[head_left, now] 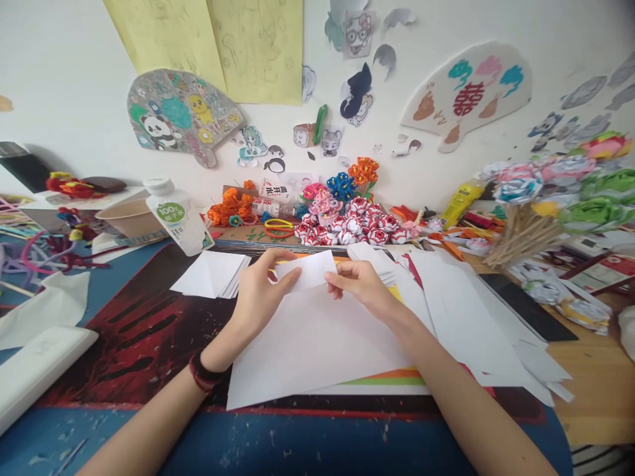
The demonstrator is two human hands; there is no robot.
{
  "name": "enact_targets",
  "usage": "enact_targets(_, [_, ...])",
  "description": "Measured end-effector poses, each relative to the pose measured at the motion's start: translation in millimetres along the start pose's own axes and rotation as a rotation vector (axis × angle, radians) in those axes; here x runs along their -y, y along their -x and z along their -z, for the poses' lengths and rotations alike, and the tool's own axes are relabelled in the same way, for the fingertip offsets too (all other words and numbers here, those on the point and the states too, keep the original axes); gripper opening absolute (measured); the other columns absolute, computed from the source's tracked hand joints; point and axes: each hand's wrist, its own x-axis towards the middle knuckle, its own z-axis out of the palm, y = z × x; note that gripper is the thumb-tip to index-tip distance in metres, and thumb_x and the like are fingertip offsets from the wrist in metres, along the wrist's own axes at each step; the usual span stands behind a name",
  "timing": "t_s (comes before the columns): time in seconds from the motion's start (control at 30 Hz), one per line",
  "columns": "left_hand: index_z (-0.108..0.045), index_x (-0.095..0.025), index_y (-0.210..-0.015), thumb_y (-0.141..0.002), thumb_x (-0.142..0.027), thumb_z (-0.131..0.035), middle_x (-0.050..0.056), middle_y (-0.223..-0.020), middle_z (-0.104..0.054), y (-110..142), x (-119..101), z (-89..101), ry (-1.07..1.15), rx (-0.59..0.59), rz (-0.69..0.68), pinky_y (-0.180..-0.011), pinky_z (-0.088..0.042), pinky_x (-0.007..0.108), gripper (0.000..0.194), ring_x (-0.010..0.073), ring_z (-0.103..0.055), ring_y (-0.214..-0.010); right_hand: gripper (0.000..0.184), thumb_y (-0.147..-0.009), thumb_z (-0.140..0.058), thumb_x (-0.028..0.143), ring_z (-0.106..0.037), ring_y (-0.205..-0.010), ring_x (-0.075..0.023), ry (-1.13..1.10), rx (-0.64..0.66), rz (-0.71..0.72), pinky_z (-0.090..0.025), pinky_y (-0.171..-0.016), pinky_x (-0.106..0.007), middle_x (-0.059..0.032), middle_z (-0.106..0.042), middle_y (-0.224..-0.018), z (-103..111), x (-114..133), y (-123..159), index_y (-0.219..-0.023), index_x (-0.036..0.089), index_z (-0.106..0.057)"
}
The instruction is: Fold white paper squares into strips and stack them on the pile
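Observation:
Between my two hands a small white piece of paper point(312, 272) is held up above a large white sheet point(307, 347). My left hand point(265, 287) pinches its left end between thumb and fingers. At the lower right corner, my right hand point(360, 284) grips it with thumb and forefinger. Left of my left hand lies a stack of white paper squares point(208, 274). Another small stack of white paper point(372, 260) sits just behind my right hand. Whether the held paper is folded, I cannot tell.
Loose white sheets point(476, 317) spread to the right, beside a black flat object point(528, 307). Red-and-white paper flowers point(357, 225) line the wall. A white bottle point(177, 218) stands at the back left. A white case point(44, 370) lies at the left on the blue table point(278, 439).

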Motion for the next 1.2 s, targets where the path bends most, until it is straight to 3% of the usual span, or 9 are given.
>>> enact_targets(0.1, [-0.058, -0.023, -0.118, -0.084, -0.037, -0.065, 0.006, -0.12, -0.065, 1.0, -7.7, 0.7, -0.208, 0.029, -0.259, -0.089, -0.042, 0.037, 0.038, 0.0239, -0.057, -0.106, 0.034, -0.076, -0.072, 0.044, -0.053, -0.053, -0.01, -0.034, -0.039, 0.011, -0.043, -0.053, -0.025, -0.0012, -0.06, -0.063, 2.3, 0.1, 0.2, -0.067, 0.013, -0.061])
enact_targets(0.2, [-0.057, -0.024, -0.12, -0.083, -0.041, -0.065, 0.006, -0.118, -0.067, 2.5, -9.1, -1.8, -0.266, 0.122, -0.349, -0.092, -0.038, 0.039, 0.042, 0.0243, -0.058, -0.107, 0.033, -0.075, -0.073, 0.044, -0.051, -0.052, -0.0092, -0.05, -0.053, 0.025, -0.042, -0.05, -0.023, 0.0009, -0.055, -0.061, 4.3, 0.0, 0.7, -0.068, 0.014, -0.061])
enact_targets(0.43, [-0.064, -0.021, -0.089, -0.093, -0.027, -0.051, 0.001, -0.085, -0.072, 1.3, -0.3, -1.4, -0.275, 0.064, -0.264, -0.084, -0.037, 0.035, 0.015, 0.0171, -0.061, -0.075, 0.03, -0.072, -0.076, 0.041, -0.05, -0.055, -0.009, -0.06, 0.054, 0.027, -0.043, -0.05, -0.023, -0.0016, -0.058, -0.071, 12.0, 0.8, 1.7, -0.073, 0.013, -0.065])
enact_targets(0.57, [-0.062, -0.02, -0.091, -0.094, -0.03, -0.048, 0.002, -0.087, -0.071, -1.4, -1.6, 5.8, -0.111, -0.005, -0.11, -0.078, -0.042, 0.031, 0.017, 0.0181, -0.062, -0.079, 0.028, -0.074, -0.074, 0.039, -0.053, -0.059, -0.0106, 0.012, 0.082, -0.032, -0.044, -0.055, -0.023, -0.0021, -0.059, -0.068, 15.6, 4.7, 2.3, -0.071, 0.013, -0.066])
enact_targets(0.73, [-0.061, -0.018, -0.089, -0.092, -0.035, -0.049, 0.003, -0.086, -0.068, -3.3, -2.2, 9.3, 0.149, 0.091, -0.006, -0.068, -0.045, 0.026, 0.021, 0.0177, -0.062, -0.08, 0.032, -0.079, -0.071, 0.033, -0.062, -0.093, -0.0188, -0.045, 0.152, 0.013, -0.048, -0.078, -0.028, -0.0069, -0.067, -0.104, 10.1, 6.7, 2.8, -0.107, 0.017, -0.069])
enact_targets(0.9, [-0.061, -0.018, -0.096, -0.092, -0.033, -0.049, 0.005, -0.09, -0.068, -2.2, -2.6, 6.9, 0.103, 0.052, -0.01, -0.071, -0.047, 0.028, 0.019, 0.0185, -0.063, -0.082, 0.033, -0.078, -0.072, 0.031, -0.065, -0.087, -0.0206, -0.184, 0.17, -0.069, -0.049, -0.078, -0.032, -0.008, -0.071, -0.096, 2.4, -2.7, 2.7, -0.106, 0.014, -0.07])
enact_targets(1.03, [-0.062, -0.021, -0.106, -0.09, -0.025, -0.054, 0.007, -0.103, -0.068, 2.4, -3.4, 7.5, -0.328, -0.126, -0.307, -0.084, -0.042, 0.038, 0.018, 0.0234, -0.06, -0.095, 0.029, -0.074, -0.075, 0.033, -0.066, -0.08, -0.0197, -0.222, 0.106, -0.1, -0.05, -0.073, -0.03, -0.0086, -0.072, -0.091, 0.0, -8.3, 1.6, -0.094, 0.012, -0.073])
enact_targets(1.13, [-0.065, -0.026, -0.108, -0.09, -0.024, -0.056, 0.005, -0.112, -0.07, 6.6, -4.5, 7.7, -0.568, -0.04, -0.604, -0.091, -0.035, 0.042, 0.02, 0.0258, -0.059, -0.102, 0.031, -0.073, -0.076, 0.034, -0.065, -0.078, -0.0188, -0.245, 0.045, -0.108, -0.05, -0.071, -0.03, -0.0081, -0.072, -0.09, -1.0, -6.0, 1.2, -0.095, 0.013, -0.073])
enact_targets(1.2, [-0.063, -0.027, -0.116, -0.09, -0.029, -0.057, 0.005, -0.117, -0.069, 8.5, -5.4, 5.6, -0.601, 0.02, -0.65, -0.093, -0.033, 0.043, 0.026, 0.0269, -0.058, -0.106, 0.035, -0.073, -0.076, 0.034, -0.065, -0.079, -0.0182, -0.278, 0.029, -0.091, -0.05, -0.072, -0.03, -0.0067, -0.072, -0.091, -1.8, -2.3, 1.4, -0.102, 0.016, -0.072])
